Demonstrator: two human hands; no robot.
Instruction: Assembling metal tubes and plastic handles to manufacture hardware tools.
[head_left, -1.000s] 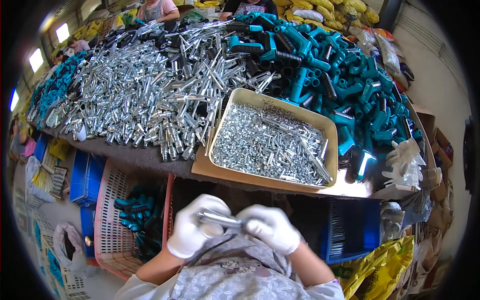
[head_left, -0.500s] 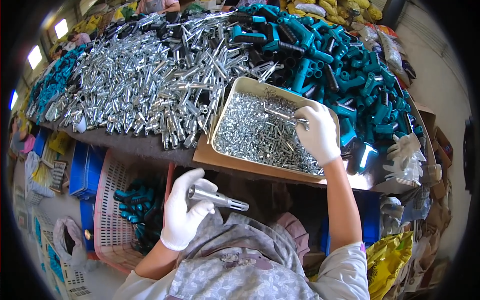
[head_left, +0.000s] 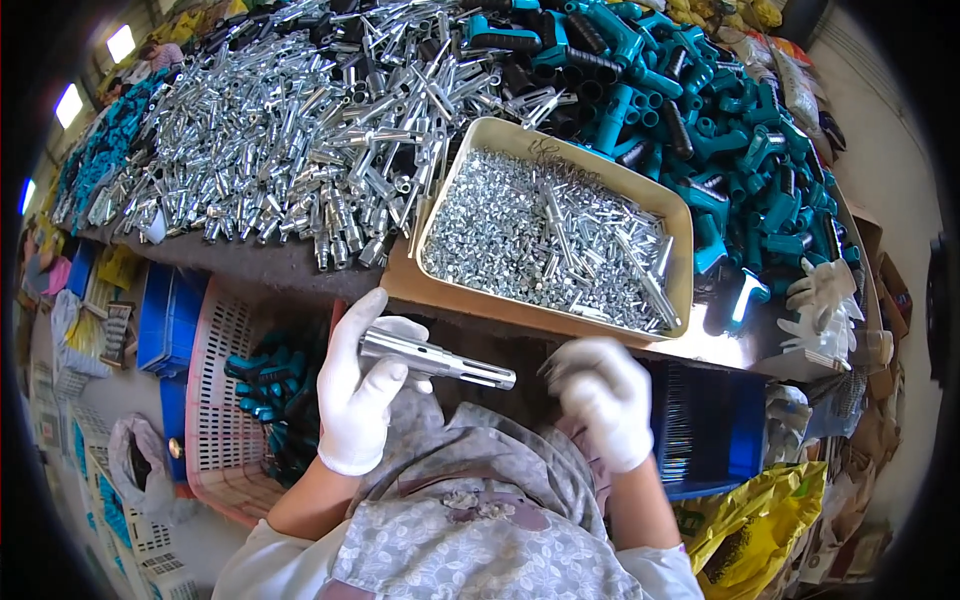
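Note:
In a white glove, my left hand (head_left: pixel 362 395) is closed around a shiny metal tube (head_left: pixel 435 358) with a narrower, slotted end pointing right. My right hand (head_left: pixel 606 402), gloved too and smeared by motion, is to the right of that slotted end, apart from it. Its fingers are curled together, and something small and dark shows at the tips, too blurred to name. Beyond both hands, a cream tray (head_left: pixel 684 262) holds a heap of small metal parts and several longer metal pins.
Left of the tray lies a large pile of metal tubes and rods (head_left: pixel 270 150); teal tool housings (head_left: pixel 725 150) are piled right. White gloves (head_left: pixel 822 305) lie at the right edge. Below are a pink basket (head_left: pixel 225 400) with teal parts, a blue bin (head_left: pixel 710 425) and a yellow bag (head_left: pixel 760 520).
My right hand has left the tray and come down toward me, near the metal tube. My left hand still holds the tube, slightly higher in view.

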